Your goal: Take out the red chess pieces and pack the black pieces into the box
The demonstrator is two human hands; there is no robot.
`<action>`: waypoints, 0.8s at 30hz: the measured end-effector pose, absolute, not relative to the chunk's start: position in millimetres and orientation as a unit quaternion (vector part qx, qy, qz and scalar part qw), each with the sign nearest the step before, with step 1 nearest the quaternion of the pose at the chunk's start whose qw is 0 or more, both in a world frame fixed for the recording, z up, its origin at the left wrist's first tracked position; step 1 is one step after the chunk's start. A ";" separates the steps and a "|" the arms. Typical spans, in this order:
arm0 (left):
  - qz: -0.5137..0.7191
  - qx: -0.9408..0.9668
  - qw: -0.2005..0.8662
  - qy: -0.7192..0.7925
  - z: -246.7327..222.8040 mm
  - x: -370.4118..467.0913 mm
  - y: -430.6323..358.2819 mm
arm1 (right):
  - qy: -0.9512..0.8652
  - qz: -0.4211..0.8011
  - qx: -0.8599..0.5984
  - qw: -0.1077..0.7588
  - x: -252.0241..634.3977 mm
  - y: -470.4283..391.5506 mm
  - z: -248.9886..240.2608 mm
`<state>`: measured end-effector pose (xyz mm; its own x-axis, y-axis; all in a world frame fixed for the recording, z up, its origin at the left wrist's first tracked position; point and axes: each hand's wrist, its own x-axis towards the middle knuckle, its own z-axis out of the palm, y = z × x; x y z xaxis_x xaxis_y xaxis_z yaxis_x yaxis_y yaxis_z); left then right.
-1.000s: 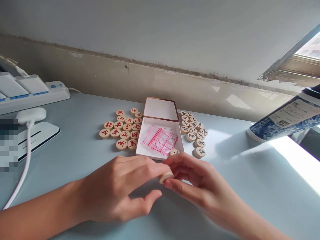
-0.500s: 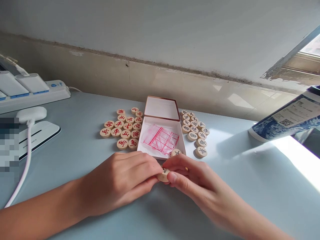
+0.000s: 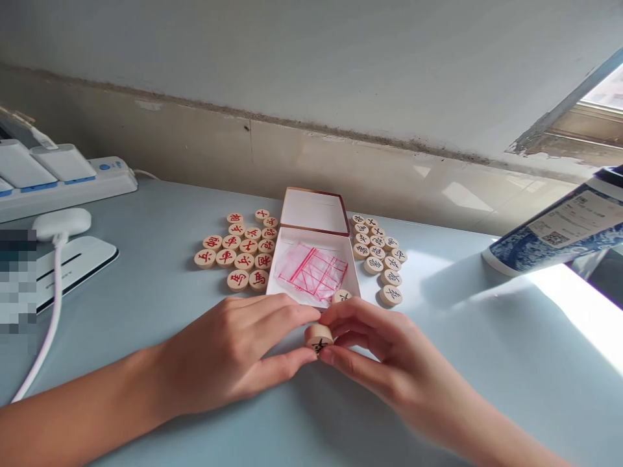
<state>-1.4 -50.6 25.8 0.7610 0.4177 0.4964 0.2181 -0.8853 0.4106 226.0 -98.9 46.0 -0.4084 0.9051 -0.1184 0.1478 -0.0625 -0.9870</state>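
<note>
Head view: right hand (image 3: 382,347) holds a disc (image 3: 318,337) (black-marked) beside left hand (image 3: 236,353).

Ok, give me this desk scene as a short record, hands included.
Held disc: wooden, black character facing the person
Left hand: at the disc's left side, whether gripping is unclear
Right hand: holding it from the right
Box: open, containing red-lined plastic; another disc at its near right corner
Left of box: red-marked discs
Right of box: black-marked discs
Far left: white power strip
Far right: blue-patterned container
</note>
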 end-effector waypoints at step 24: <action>0.296 0.919 0.194 0.176 24.1 0.8 -51.0 | -0.669 0.487 -0.478 0.294 222.2 -101.9 48.3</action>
